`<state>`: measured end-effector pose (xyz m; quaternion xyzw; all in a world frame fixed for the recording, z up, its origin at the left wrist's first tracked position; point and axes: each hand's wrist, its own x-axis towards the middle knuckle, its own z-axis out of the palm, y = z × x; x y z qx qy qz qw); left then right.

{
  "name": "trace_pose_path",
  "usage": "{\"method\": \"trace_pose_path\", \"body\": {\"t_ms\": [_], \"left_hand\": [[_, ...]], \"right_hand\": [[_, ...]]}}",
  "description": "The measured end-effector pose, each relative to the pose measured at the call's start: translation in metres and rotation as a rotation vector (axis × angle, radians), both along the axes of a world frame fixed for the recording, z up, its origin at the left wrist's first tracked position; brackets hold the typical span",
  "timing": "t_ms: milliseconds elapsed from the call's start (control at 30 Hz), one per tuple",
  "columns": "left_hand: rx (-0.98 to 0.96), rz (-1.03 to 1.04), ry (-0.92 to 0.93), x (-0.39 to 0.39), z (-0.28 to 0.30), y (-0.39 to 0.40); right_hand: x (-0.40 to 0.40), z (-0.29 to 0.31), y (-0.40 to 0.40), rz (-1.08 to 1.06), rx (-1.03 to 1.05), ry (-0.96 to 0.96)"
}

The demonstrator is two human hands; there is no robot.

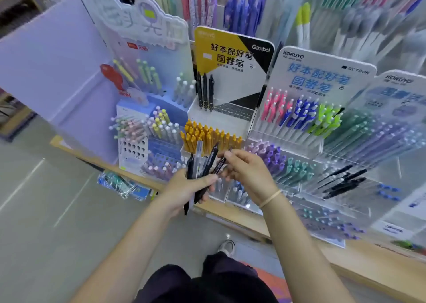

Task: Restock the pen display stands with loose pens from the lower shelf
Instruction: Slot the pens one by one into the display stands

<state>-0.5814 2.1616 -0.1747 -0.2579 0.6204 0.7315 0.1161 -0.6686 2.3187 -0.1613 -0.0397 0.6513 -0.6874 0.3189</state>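
We see slim plastic pens standing in clear acrylic display stands [285,139] with perforated bases, ranked along a pale wooden shelf [359,256] whose front edge runs from the left down to the lower right. Glossy printed header cards rise behind them: a yellow-and-black card [232,56] and a white card [322,72] with blue characters. Three black pens [204,91] stand upright before the yellow card, near the back of the shelf, and a block of mustard-yellow pens [207,135] sits below them.

The loose pens [200,164] are smooth and mostly black, with one translucent barrel among them. They fan upward above the shelf's front edge, just in front of the mustard block.

Our left hand [189,187] is wrapped round the lower half of this bundle, thumb laid across it. Our right hand [246,171], a tan band on its wrist, is bent inward with its fingertips [228,155] pinching a single dark pen [221,163] at the bundle's right side. The two hands sit nearly touching.
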Motion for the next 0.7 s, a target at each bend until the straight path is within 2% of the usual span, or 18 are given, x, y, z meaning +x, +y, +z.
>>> {"method": "trace_pose_path", "body": {"t_ms": [167,267,367,467,700], "left_hand": [[0.017,-0.042,-0.024,-0.022,-0.004,-0.010],[0.035,-0.050,-0.043,-0.035,-0.001,-0.024],[0.023,-0.075,0.002,-0.047,0.008,-0.048],[0.067,-0.102,0.071,-0.060,0.019,-0.074],[0.244,-0.076,0.190,-0.086,0.042,-0.098]], "right_hand": [[-0.014,-0.002,-0.002,-0.086,-0.003,0.021],[-0.024,0.006,-0.004,-0.257,-0.050,0.055],[-0.033,0.026,-0.014,-0.436,-0.091,0.175],[-0.039,0.050,-0.037,-0.558,-0.047,0.327],[-0.067,0.070,-0.075,-0.659,0.118,0.542]]}}
